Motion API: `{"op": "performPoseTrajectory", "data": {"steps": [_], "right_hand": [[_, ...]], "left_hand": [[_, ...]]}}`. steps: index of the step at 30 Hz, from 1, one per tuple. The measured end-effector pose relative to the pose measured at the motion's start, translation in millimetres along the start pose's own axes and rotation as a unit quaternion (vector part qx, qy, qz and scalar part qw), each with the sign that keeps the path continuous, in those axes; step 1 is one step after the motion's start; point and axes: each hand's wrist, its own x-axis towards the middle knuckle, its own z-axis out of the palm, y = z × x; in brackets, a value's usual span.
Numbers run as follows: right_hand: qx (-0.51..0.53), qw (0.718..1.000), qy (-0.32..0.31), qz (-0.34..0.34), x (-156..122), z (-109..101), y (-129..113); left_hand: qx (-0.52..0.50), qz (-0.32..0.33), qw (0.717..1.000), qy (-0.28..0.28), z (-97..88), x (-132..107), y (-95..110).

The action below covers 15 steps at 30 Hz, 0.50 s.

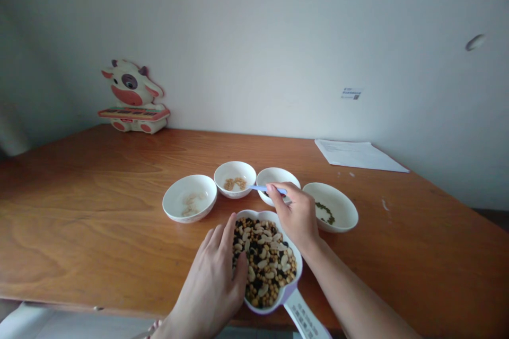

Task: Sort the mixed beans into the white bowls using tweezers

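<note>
Left hand [209,280]: open, fingers spread and curved, resting on the left edge of a lilac-rimmed, flower-shaped white dish [254,308], with the fingertips at the mixed beans [267,259].

Right hand [296,217]: fingers closed in a pinch on a pale blue utensil [264,188], above a white bowl [276,174].

Hidden or unclear: the right hand covers much of that bowl, so its contents cannot be made out. The utensil's far end is blurred near the next bowl, and its kind is hard to tell. The bottom edge of the view cuts off the dish's handle [306,312].

Beans: white, black and tan, heaped in the dish at the near edge of the wooden counter [79,222].

Other bowls: three more white bowls curve beyond the dish, holding pale grains [191,204], tan beans [234,184] and small green beans [326,213].

Further back: a cow-shaped toy [133,96] and papers [358,154].
</note>
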Motion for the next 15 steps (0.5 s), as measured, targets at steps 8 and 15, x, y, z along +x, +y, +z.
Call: {"op": "performPoseTrajectory", "data": {"steps": [8,15], "right_hand": [[0.065,0.997,-0.029,-0.027,-16,-16,-2],[0.084,0.992,-0.053,-0.081,-24,-27,-5]], "left_hand": [[0.002,-0.001,1.000,-0.007,1.0,-1,-1],[0.002,-0.007,1.000,-0.012,1.1,0,0]]}}
